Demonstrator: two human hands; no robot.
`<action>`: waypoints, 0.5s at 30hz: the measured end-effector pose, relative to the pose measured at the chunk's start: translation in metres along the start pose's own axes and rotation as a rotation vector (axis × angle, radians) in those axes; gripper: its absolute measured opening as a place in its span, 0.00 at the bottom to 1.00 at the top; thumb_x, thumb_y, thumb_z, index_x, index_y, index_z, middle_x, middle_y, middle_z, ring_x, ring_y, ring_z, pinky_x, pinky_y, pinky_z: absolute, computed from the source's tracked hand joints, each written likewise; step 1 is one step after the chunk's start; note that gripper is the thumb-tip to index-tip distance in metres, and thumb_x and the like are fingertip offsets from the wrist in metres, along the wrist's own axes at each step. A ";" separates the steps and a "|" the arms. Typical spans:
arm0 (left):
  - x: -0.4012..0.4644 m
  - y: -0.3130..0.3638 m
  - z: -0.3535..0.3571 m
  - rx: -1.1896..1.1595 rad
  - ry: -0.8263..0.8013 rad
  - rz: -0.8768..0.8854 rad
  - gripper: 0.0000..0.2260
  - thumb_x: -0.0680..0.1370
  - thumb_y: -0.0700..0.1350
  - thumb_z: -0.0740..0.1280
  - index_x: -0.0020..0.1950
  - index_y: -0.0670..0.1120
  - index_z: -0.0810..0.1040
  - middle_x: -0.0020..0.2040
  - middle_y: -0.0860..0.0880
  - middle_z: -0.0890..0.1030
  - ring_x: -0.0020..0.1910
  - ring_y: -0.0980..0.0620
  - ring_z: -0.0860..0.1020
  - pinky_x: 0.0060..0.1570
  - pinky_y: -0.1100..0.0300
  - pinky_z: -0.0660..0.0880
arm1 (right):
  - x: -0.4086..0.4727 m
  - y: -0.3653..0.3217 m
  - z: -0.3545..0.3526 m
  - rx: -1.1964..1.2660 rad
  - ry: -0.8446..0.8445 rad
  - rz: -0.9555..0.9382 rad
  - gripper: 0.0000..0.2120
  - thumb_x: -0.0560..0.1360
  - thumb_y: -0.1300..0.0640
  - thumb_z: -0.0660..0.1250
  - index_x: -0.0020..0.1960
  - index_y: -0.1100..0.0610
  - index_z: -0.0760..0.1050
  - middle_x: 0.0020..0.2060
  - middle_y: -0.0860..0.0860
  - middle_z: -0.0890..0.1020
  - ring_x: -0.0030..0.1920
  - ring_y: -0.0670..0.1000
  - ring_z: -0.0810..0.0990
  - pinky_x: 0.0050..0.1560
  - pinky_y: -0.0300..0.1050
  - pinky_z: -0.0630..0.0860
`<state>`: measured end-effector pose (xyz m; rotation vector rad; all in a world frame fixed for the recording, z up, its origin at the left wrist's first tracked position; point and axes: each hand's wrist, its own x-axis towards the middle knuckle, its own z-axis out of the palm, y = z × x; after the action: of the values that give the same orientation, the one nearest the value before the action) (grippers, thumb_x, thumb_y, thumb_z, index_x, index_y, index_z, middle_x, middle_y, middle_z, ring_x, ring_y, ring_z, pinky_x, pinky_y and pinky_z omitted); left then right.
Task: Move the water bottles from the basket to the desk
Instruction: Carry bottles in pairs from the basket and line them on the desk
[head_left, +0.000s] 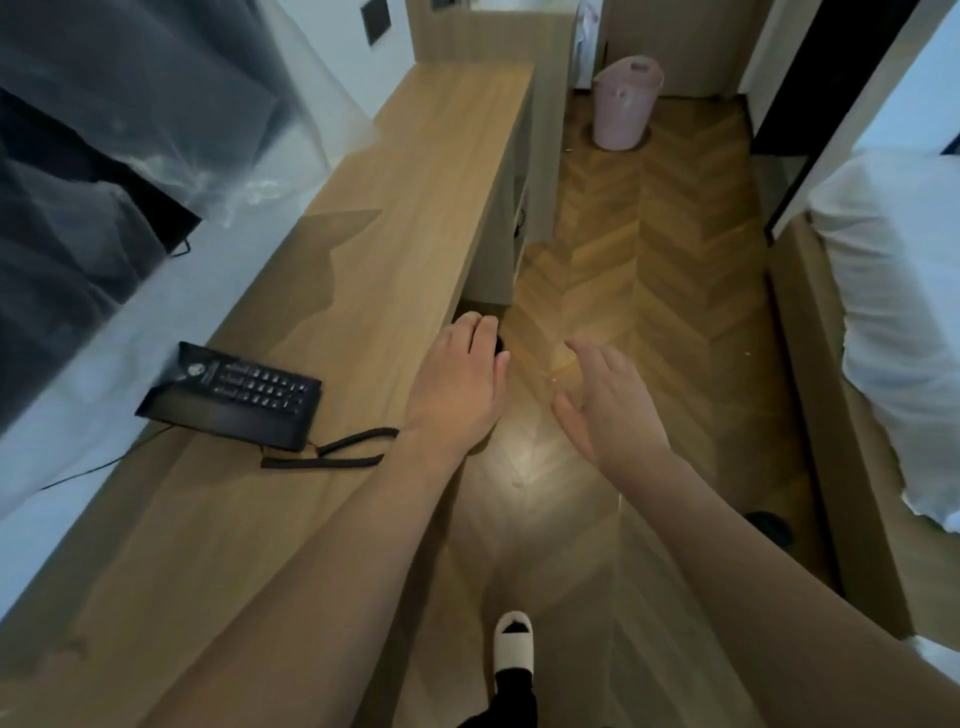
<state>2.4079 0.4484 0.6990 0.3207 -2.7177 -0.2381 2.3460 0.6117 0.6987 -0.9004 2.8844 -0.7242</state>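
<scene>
A pink plastic basket (626, 101) stands on the floor at the far end of the room; its contents do not show and no water bottle is visible. The long wooden desk (405, 208) runs along the left wall. My left hand (457, 387) hovers at the desk's front edge, palm down, fingers loosely together, holding nothing. My right hand (608, 400) is stretched forward over the floor, fingers apart and empty. Both hands are far from the basket.
A black desk telephone (234, 397) with a coiled cord (332, 452) lies on the desk near my left arm. A plastic-covered dark screen (104, 171) leans over the desk at the left. A white bed (898, 322) borders the right. Herringbone floor (649, 270) stretches between.
</scene>
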 end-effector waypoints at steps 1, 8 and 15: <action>0.021 -0.001 0.007 0.002 0.003 0.015 0.18 0.82 0.47 0.60 0.69 0.39 0.72 0.65 0.40 0.75 0.62 0.43 0.75 0.61 0.51 0.74 | 0.020 0.006 -0.001 0.016 0.013 0.015 0.26 0.78 0.55 0.65 0.74 0.58 0.65 0.69 0.54 0.73 0.68 0.53 0.71 0.70 0.49 0.68; 0.156 -0.002 0.069 0.011 -0.046 0.074 0.19 0.81 0.47 0.59 0.68 0.37 0.73 0.63 0.38 0.76 0.61 0.41 0.76 0.61 0.48 0.75 | 0.150 0.064 -0.007 0.079 0.019 0.103 0.26 0.77 0.57 0.65 0.74 0.59 0.66 0.70 0.55 0.72 0.70 0.54 0.70 0.72 0.51 0.66; 0.318 0.012 0.149 0.032 -0.058 0.060 0.18 0.79 0.45 0.65 0.66 0.36 0.74 0.62 0.38 0.77 0.61 0.41 0.76 0.62 0.49 0.75 | 0.305 0.157 -0.020 0.073 0.034 0.102 0.26 0.78 0.56 0.64 0.74 0.58 0.65 0.70 0.53 0.72 0.71 0.53 0.69 0.73 0.47 0.63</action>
<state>2.0606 0.3965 0.6809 0.2444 -2.7861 -0.1899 2.0058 0.5667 0.6785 -0.7345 2.8868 -0.8365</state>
